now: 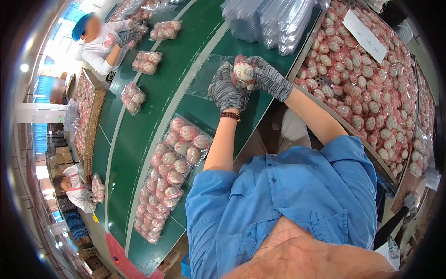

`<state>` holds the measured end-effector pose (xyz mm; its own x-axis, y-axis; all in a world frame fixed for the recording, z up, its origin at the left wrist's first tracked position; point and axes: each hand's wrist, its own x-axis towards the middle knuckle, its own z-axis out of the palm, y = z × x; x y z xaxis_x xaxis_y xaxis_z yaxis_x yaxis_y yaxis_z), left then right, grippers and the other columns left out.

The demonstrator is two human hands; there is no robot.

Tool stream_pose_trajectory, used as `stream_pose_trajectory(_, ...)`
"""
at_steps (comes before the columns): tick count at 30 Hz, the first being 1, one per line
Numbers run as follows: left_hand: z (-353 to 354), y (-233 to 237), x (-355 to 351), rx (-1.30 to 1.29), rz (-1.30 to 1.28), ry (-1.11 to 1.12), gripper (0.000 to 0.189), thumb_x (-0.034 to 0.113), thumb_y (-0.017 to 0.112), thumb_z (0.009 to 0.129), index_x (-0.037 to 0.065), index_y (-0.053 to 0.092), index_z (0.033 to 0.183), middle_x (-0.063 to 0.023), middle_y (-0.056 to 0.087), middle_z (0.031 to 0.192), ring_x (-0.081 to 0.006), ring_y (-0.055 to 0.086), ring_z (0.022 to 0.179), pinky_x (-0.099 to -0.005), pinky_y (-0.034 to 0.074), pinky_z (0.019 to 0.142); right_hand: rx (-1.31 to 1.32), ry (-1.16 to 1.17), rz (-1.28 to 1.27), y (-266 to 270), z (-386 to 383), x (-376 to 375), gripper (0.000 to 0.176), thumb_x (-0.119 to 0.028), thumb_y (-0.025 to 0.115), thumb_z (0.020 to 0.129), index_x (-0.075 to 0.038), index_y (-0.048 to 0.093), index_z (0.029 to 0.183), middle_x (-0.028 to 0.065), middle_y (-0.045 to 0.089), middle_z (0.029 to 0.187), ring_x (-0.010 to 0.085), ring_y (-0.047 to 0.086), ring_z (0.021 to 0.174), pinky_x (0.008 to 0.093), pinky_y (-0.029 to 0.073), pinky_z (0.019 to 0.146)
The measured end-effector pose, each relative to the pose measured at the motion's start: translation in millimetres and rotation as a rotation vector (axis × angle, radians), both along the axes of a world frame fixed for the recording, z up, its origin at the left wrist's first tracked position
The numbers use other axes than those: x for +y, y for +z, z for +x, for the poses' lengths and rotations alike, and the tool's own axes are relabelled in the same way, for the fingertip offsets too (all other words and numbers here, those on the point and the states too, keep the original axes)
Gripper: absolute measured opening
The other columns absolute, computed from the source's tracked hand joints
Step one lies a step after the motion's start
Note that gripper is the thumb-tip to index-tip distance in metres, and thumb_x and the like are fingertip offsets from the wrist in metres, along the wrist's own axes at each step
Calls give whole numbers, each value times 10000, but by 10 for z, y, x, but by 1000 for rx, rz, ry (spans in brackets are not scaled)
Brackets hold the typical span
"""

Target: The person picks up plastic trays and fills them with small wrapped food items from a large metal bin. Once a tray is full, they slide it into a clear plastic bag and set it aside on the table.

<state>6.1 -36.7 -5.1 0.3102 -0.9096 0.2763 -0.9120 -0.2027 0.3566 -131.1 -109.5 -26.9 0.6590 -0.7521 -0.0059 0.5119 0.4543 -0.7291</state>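
Note:
Both my hands wear grey knit gloves and meet over the green table's edge. My left hand [226, 90] grips the mouth of a clear plastic bag [207, 74] that lies flat on the table. My right hand [267, 76] holds a round wrapped pink-and-white item [242, 70] at the bag's opening, touching my left hand. A bead bracelet sits on my left wrist.
Filled clear bags of the same items [179, 156] lie in a row on the green table [139, 139]. A large bin of loose wrapped items [371, 83] is at right. A stack of empty bags [274, 21] is ahead. Other people work at the far side and lower left.

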Motion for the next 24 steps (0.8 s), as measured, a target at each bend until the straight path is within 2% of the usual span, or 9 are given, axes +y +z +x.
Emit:
stream_pose_trajectory(1, -17, 14, 6, -16, -40, 0, 773, 388, 791, 654, 123, 503, 1321, -111, 521, 1338, -275, 502, 1229, -408, 355, 1049, 75, -53, -48, 25, 18, 16, 410, -163, 732, 822, -57, 510, 1150, 91, 585, 1103, 198, 588, 1016, 322, 527, 865)
stream_pose_trajectory(4, -13, 121, 22, 116, 166, -8, 661, 371, 658, 782, 143, 462, 1371, -99, 471, 1380, -242, 427, 1295, -489, 277, 1086, 322, -198, -356, 97, 34, 86, 466, -180, 750, 810, -54, 496, 1180, 70, 570, 1108, 155, 554, 1040, 308, 486, 926)
stream_pose_trajectory(8, -3, -2, -14, 211, 16, 40, 669, 381, 739, 689, 132, 530, 1274, -95, 585, 1214, -260, 534, 1156, -434, 367, 997, 591, -353, -746, 336, 37, 267, 515, -226, 768, 752, -34, 499, 1148, 119, 594, 1088, 201, 605, 979, 337, 505, 886)
stream_pose_trajectory(10, 4, -72, -36, 220, -132, 70, 595, 318, 785, 647, 109, 590, 1168, -87, 680, 1026, -290, 637, 980, -377, 491, 863, 621, -319, -741, 336, 52, 282, 543, -224, 774, 717, -36, 514, 1155, 154, 587, 1112, 228, 612, 983, 344, 502, 894)
stream_pose_trajectory(12, 28, -99, -52, 212, -136, 53, 580, 308, 790, 647, 110, 592, 1155, -99, 675, 1048, -296, 636, 981, -383, 492, 853, 629, -303, -764, 377, 33, 315, 554, -228, 774, 717, -38, 517, 1168, 162, 589, 1114, 242, 612, 991, 345, 500, 899)
stream_pose_trajectory(13, 21, -62, -23, 210, -164, 34, 579, 309, 790, 647, 109, 593, 1153, -102, 674, 1050, -298, 637, 978, -384, 494, 848, 617, -280, -836, 347, 19, 288, 609, -155, 748, 727, -52, 473, 1261, 142, 580, 1155, 224, 593, 1048, 345, 489, 927)
stream_pose_trajectory(17, 8, -110, -43, 207, -188, 66, 536, 297, 771, 678, 104, 602, 1149, -114, 675, 1059, -306, 642, 976, -385, 502, 843, 323, -80, -582, 302, -51, 355, 763, 31, 642, 744, -68, 296, 1416, 114, 507, 1299, 205, 543, 1163, 346, 455, 997)
stream_pose_trajectory(20, 37, -175, -71, 223, -189, 60, 502, 274, 759, 699, 98, 610, 1144, -112, 681, 1050, -296, 649, 972, -377, 505, 845, 261, -156, -711, 313, -12, 371, 727, 53, 617, 772, -49, 292, 1414, 129, 494, 1316, 214, 532, 1194, 347, 436, 1025)
stream_pose_trajectory(24, 53, -232, -94, 316, -144, 74, 459, 247, 752, 711, 90, 623, 1123, -99, 692, 1019, -270, 660, 955, -359, 510, 842, 310, -140, -641, 325, -34, 383, 698, 85, 591, 803, -42, 291, 1420, 133, 487, 1331, 220, 514, 1224, 349, 415, 1054)
